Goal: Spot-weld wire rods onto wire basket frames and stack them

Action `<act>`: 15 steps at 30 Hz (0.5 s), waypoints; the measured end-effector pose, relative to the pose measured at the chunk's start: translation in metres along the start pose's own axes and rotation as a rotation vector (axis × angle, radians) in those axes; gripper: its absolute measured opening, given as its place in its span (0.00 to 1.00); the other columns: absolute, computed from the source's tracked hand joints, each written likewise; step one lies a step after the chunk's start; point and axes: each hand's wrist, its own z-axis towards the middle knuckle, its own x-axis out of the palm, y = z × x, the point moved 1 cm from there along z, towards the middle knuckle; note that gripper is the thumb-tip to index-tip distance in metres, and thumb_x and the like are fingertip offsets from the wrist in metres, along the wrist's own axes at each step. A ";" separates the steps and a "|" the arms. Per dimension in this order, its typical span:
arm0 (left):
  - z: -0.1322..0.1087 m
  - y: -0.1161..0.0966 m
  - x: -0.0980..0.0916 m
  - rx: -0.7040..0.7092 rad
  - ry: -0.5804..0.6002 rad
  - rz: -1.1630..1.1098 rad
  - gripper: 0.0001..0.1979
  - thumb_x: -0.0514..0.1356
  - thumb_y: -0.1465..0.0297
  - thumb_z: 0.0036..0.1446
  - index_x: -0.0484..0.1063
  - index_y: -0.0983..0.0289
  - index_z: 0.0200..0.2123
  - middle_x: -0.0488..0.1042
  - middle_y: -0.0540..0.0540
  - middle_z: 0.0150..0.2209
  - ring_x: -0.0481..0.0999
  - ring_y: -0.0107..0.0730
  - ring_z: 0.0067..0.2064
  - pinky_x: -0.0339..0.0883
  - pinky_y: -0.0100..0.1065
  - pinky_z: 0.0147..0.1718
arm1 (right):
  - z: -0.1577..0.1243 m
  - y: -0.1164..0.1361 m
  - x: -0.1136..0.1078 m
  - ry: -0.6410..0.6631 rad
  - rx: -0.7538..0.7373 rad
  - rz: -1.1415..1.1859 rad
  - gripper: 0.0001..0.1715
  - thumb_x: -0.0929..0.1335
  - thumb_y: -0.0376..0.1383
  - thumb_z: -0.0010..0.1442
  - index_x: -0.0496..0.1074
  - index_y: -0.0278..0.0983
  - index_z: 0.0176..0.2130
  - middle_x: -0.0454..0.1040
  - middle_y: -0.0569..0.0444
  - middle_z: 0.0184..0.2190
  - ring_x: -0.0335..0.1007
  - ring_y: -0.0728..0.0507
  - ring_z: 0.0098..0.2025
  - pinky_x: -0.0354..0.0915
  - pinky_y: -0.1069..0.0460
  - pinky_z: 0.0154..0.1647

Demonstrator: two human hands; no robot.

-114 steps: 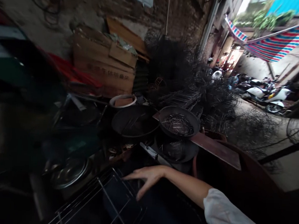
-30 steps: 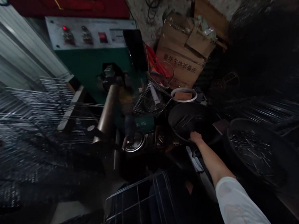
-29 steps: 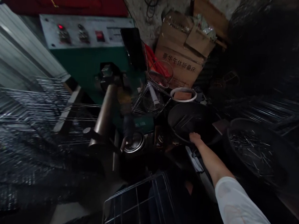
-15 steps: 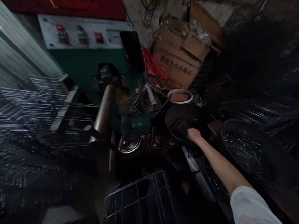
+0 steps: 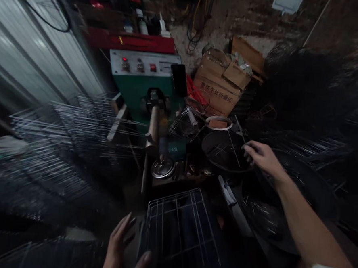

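Note:
My right hand (image 5: 261, 157) is closed in a pinch on a thin metal rod (image 5: 240, 129), above the edge of a dark round pan (image 5: 210, 146). A second thin rod (image 5: 234, 148) slants over the pan; whether my fingers hold it too I cannot tell. Several short rods lie inside the pan. At the bottom, my left hand (image 5: 119, 243) is open with fingers spread and nothing in it. Just to its right, a rectangular wire rack (image 5: 178, 223) lies over my lap.
A green machine (image 5: 130, 86) with a grey control panel (image 5: 145, 65) and a metal cylinder arm (image 5: 153, 126) stands ahead. Stacked wire racks (image 5: 76, 123) fill the left. A shiny round dish (image 5: 163, 168) sits below the arm. A cardboard box (image 5: 214, 85) leans at the back.
My right hand has lifted out of the pan and moved right, with a thin rod in it. My left hand has come into view beside the rack. The view has shifted left and up.

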 end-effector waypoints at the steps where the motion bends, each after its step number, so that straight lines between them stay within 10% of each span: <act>1: 0.001 -0.015 0.004 0.018 -0.002 -0.030 0.41 0.62 0.53 0.56 0.50 0.49 0.69 0.57 0.58 0.68 0.64 0.59 0.65 0.66 0.58 0.60 | -0.024 0.015 -0.011 0.019 -0.068 0.141 0.17 0.63 0.46 0.69 0.73 0.38 0.43 0.75 0.53 0.29 0.73 0.47 0.25 0.68 0.55 0.22; 7: 0.002 -0.079 0.037 0.100 0.187 -0.351 0.51 0.61 0.48 0.58 0.31 0.52 0.72 0.54 0.63 0.70 0.69 0.54 0.62 0.70 0.53 0.57 | -0.133 0.052 -0.031 -0.024 0.083 0.736 0.13 0.75 0.48 0.57 0.76 0.42 0.36 0.70 0.54 0.24 0.66 0.49 0.18 0.62 0.56 0.13; 11: -0.011 -0.072 0.030 -0.096 -0.064 -0.450 0.40 0.61 0.53 0.61 0.50 0.56 0.70 0.73 0.61 0.58 0.80 0.42 0.47 0.77 0.42 0.46 | -0.167 0.031 0.039 0.294 0.294 0.821 0.21 0.73 0.50 0.57 0.76 0.43 0.47 0.70 0.54 0.26 0.66 0.49 0.16 0.63 0.54 0.11; 15: -0.020 -0.033 0.012 -0.265 -0.182 -0.268 0.27 0.62 0.55 0.60 0.73 0.64 0.57 0.78 0.60 0.54 0.77 0.47 0.55 0.71 0.43 0.56 | -0.187 0.005 0.127 0.369 0.148 0.578 0.38 0.67 0.51 0.63 0.60 0.43 0.67 0.73 0.55 0.31 0.73 0.44 0.25 0.74 0.48 0.23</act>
